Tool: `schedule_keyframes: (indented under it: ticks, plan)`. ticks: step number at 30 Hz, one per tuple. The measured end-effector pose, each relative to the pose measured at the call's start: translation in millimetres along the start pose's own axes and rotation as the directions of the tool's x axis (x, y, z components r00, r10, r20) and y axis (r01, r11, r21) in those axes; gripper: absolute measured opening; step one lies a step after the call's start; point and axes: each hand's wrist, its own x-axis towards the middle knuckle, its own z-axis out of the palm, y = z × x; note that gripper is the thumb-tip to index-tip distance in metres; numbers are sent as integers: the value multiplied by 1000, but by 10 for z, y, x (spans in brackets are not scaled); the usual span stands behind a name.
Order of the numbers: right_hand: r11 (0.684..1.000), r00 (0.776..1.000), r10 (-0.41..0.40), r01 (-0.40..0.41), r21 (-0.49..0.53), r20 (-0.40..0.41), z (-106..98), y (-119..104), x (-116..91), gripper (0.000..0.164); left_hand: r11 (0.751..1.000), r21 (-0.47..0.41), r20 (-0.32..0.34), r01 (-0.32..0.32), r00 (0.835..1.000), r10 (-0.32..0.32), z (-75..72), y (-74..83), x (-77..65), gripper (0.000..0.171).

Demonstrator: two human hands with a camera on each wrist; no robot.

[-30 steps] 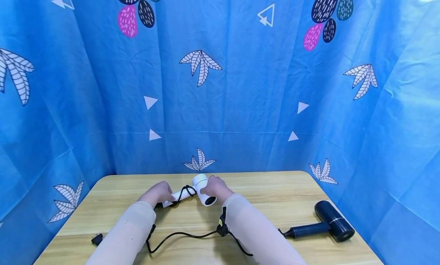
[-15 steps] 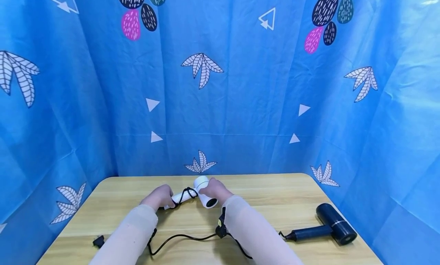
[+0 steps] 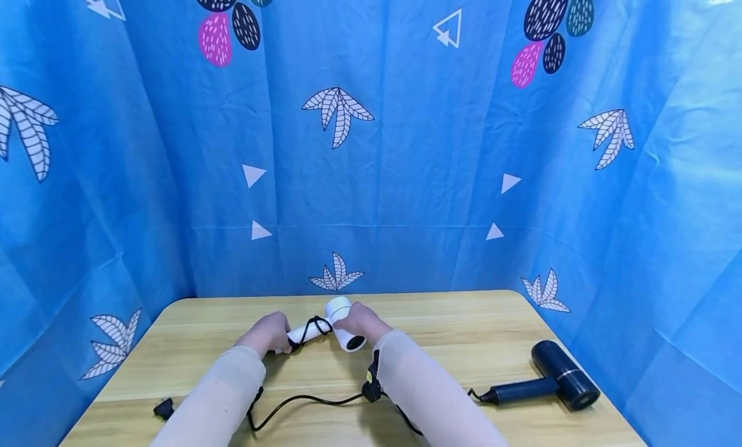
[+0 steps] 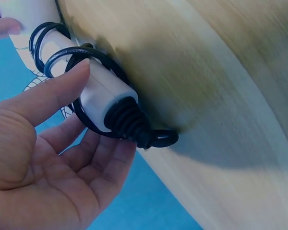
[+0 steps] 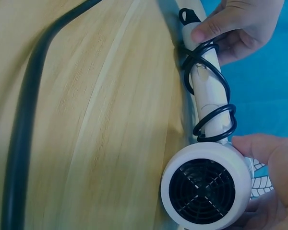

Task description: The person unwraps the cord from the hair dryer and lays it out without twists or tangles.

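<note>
A white hair dryer (image 3: pixel 337 308) lies across both hands near the far side of the table, its black cord (image 5: pixel 212 117) looped around the handle (image 4: pixel 103 88). My left hand (image 3: pixel 268 333) holds the handle's end, thumb on top and fingers curled beneath, beside the black ribbed cord sleeve (image 4: pixel 127 120). Around the barrel my right hand (image 3: pixel 361 322) has its grip, the thumb close to where the handle joins. The round black grille (image 5: pixel 201 190) shows in the right wrist view. Some right-hand fingers are hidden behind the barrel.
A dark hair dryer (image 3: pixel 562 376) lies on the table's right side. Toward the front left is a black plug (image 3: pixel 164 408). A black cable (image 3: pixel 310 399) runs over the table (image 3: pixel 440 318) between the forearms. Blue curtain (image 3: pixel 371 176) surrounds the far side.
The left hand's fingers have shifted slightly at the handle's end, covering more of it. The right hand keeps its hold on the barrel, and the hair dryer has hardly moved.
</note>
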Motion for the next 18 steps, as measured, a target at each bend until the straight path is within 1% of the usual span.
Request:
schedule_keyframes:
  ticks: [10, 14, 18]
  plan:
    - [1000, 999, 0, 1, -24, 37, -20, 29, -13, 43, 1000, 21, 9, -5, 1000, 5, -30, 67, -99, 27]
    - [999, 999, -11, 12, -32, 36, -26, 41, -24, 39, 999, 38, 11, -13, 1000, 13, -22, 101, -116, 25]
    - [1000, 999, -19, 20, -17, 45, -41, 53, -29, 38, 998, 52, 8, -18, 1000, 18, -3, 98, -112, 24]
